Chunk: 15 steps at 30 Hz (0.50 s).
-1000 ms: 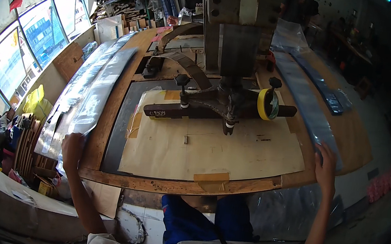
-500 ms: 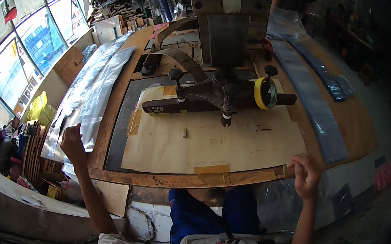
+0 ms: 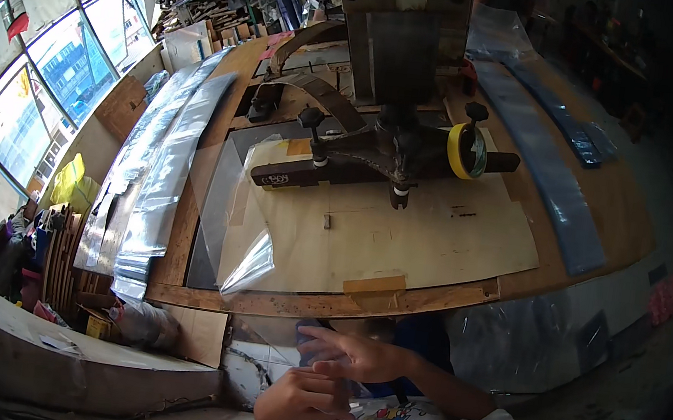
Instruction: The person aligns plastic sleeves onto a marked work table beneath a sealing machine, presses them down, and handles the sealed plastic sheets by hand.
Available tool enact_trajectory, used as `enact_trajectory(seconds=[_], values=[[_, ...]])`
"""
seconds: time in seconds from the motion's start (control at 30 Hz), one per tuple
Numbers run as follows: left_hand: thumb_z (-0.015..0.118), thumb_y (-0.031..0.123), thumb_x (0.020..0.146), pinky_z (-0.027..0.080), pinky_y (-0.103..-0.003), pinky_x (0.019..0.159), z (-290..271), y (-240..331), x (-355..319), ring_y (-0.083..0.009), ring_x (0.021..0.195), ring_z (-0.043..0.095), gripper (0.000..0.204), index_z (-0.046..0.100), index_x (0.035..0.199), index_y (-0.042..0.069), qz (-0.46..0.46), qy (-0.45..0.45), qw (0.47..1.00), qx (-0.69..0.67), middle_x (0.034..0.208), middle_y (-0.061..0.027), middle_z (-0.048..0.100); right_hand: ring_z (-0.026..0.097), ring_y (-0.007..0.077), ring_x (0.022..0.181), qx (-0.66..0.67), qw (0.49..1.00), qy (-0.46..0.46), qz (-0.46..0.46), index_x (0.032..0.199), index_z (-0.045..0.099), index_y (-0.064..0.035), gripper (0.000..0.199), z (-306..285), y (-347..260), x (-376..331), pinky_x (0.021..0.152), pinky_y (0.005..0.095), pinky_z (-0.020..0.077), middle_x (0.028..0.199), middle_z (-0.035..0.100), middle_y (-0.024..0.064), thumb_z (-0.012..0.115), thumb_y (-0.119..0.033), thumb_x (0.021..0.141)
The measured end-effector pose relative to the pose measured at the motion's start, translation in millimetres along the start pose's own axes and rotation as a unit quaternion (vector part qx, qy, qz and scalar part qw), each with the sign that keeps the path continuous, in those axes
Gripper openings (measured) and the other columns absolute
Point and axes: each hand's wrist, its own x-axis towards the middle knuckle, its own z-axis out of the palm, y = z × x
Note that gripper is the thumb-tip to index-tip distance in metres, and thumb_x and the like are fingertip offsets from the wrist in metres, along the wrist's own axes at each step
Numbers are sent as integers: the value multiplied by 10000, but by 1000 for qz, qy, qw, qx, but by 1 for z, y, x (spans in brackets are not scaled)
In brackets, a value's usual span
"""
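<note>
My left hand point(image 3: 303, 397) is low over my lap, its fingers curled closed. A thin clear plastic sheet point(image 3: 252, 265) slants from the left side of the press bed down toward this hand, which appears to grip its near end; the exact grip is hard to make out. Just above and touching it, my right hand point(image 3: 362, 356) reaches across with fingers stretched out and apart. Ahead lies a cream board point(image 3: 399, 247) on the bed, with a tape patch point(image 3: 375, 284) at its front edge and a small metal piece point(image 3: 327, 222) on top.
A press head with a dark bar point(image 3: 286, 174) hangs over the board, a yellow tape roll point(image 3: 455, 151) on its right arm. Clear plastic strips point(image 3: 164, 180) are stacked on the left; bluish strips point(image 3: 539, 172) lie on the right. A wooden rail point(image 3: 299, 309) edges the bed.
Both hands have come inward and down, from either side of the bed to together over my lap. The clear sheet now trails across the board's left part.
</note>
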Motion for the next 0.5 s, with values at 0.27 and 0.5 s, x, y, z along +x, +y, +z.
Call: enact_trajectory(seconds=[0.27,0.5], values=[[785,481,861,532,-300,661,-32,-38,-103,-159,721,699,478,733,832,7,-311,78,935,-149,737,-75,710,701,286,1096,-25,1000,-15,9,1500,468,-73,446,-6,-15,-5,956,338,564,1339,661,147,487,-66,1054],[587,841,792,511,-519,982,-14,-72,-100,-387,1220,616,1093,557,1387,-75,-211,280,919,-179,1352,-277,609,646,302,1178,-148,979,-71,-119,1172,759,-118,451,-31,8,-49,955,387,551,1319,674,114,564,124,845]])
